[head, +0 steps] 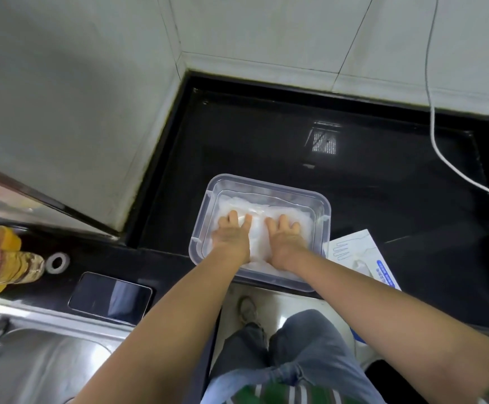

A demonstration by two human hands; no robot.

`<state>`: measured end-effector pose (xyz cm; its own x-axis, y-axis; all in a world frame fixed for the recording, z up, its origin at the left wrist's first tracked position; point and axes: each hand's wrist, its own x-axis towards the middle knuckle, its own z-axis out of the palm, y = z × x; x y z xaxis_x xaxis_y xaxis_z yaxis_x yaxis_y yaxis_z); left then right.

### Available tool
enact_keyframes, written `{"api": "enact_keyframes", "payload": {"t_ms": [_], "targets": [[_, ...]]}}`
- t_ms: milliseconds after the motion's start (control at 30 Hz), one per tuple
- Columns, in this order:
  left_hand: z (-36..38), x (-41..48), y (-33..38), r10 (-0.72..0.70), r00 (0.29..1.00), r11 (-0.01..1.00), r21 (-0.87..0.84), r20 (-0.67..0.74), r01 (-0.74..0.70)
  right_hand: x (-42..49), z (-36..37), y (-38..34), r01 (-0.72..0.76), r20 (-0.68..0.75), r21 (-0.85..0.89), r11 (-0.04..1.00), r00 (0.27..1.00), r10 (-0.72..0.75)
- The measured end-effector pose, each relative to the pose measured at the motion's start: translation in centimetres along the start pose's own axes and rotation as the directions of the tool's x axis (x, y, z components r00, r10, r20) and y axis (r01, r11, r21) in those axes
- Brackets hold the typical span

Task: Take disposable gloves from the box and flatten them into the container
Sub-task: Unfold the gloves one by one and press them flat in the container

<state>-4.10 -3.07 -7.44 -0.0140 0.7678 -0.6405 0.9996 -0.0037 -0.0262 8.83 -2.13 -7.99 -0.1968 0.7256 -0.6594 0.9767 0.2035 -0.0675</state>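
Note:
A clear plastic container (322, 204) stands at the front edge of the black counter. It holds a layer of thin, whitish disposable gloves (269, 204). Both my hands are inside it, side by side. My left hand (231, 236) presses flat on the gloves at the left. My right hand (284, 237) presses flat on them at the right. The fingers of both hands are straight and point away from me. A white glove box (354, 249) with a blue label lies flat just right of the container, partly hidden under my right forearm.
A dark phone (110, 297) lies on the counter at the left, beside a steel sink (42, 365). A small tape roll (57, 262) and a yellow bottle (1, 266) stand further left. A white cable (441, 153) crosses the right counter. Tiled walls enclose the corner.

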Motion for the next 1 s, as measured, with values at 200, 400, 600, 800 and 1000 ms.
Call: {"api": "enact_keyframes", "payload": {"t_ms": [200,400,600,800,1000], "targets": [[-1.2,-0.8,0.0,0.023,0.997,0.991,-0.132,-0.070,-0.033,-1.3,-0.7,0.7,0.069,0.028,0.159,0.985,0.997,-0.074],[-2.9,-2.7,1.2,-0.048,0.936,0.975,-0.218,-0.350,-0.032,-3.7,-4.3,2.2,0.298,-0.464,0.170,0.940,0.865,-0.190],[-4.6,-6.1,6.4,-0.102,0.803,0.907,-0.386,-0.587,-0.167,-6.7,-5.5,7.7,0.369,-0.678,0.426,0.826,0.735,0.021],[-4.0,-9.6,13.9,0.035,0.731,0.771,-0.447,-0.682,-0.454,-9.8,-1.2,15.0,0.039,-0.419,0.465,0.884,0.890,0.181],[-0.2,-11.1,18.7,0.215,0.842,0.765,-0.451,-0.495,-0.461,-11.8,2.5,16.3,-0.147,-0.193,0.302,0.942,0.958,0.212]]}}
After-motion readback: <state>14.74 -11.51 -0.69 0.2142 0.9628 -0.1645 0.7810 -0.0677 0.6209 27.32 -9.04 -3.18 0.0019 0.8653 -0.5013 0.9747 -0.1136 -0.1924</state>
